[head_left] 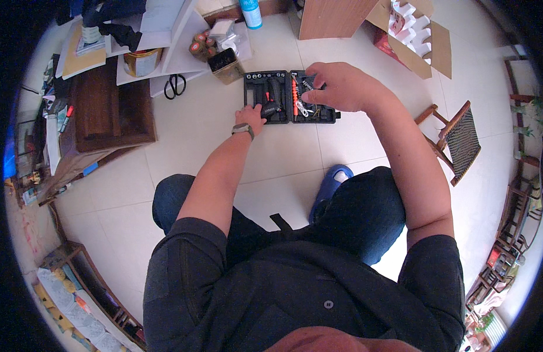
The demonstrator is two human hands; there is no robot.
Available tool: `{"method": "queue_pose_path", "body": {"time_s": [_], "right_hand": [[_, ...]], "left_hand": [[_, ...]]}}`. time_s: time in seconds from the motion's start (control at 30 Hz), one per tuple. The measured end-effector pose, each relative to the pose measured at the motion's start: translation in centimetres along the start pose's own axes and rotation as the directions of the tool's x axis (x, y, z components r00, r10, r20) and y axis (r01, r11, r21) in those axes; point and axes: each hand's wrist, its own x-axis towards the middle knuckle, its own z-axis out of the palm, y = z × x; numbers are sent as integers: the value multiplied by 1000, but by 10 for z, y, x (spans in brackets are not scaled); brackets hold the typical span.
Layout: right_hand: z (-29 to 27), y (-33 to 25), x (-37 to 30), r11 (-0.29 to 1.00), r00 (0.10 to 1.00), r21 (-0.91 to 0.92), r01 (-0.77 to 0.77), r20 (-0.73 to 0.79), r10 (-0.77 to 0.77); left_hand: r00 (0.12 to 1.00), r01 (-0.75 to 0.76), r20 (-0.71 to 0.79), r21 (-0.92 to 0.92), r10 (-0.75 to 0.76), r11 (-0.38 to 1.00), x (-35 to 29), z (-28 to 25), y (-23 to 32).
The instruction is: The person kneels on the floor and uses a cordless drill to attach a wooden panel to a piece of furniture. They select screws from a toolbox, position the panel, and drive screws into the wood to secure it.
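On the floor in front of me lies an unfolded black tool case [273, 121] with two halves. Its left half holds a black cordless screwdriver [272, 108] with a red mark and a row of small sockets [259, 75] along the top. My left hand [251, 118], a watch on its wrist, rests at the near left corner of the case, fingers spread beside the screwdriver. Over the right half hovers my right hand [340, 88], thumb and fingers apart, covering part of it. An orange flexible shaft [295, 94] and a white cable [302, 109] show beside the thumb.
Black scissors [175, 86] and a square tin [227, 67] are left of the case. A blue-and-white can [251, 14] stands behind. An open carton [438, 50] sits at the back right, with a folding stool [459, 141] nearer. A brown wooden cabinet [116, 108] stands on the left.
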Motion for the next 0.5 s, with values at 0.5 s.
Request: {"method": "queue_pose_path", "body": {"time_s": [0.5], "right_hand": [[1, -7, 22, 995, 993, -19, 99, -67, -100]], "left_hand": [[913, -407, -46, -118, 404, 906, 47, -47, -69]]}}
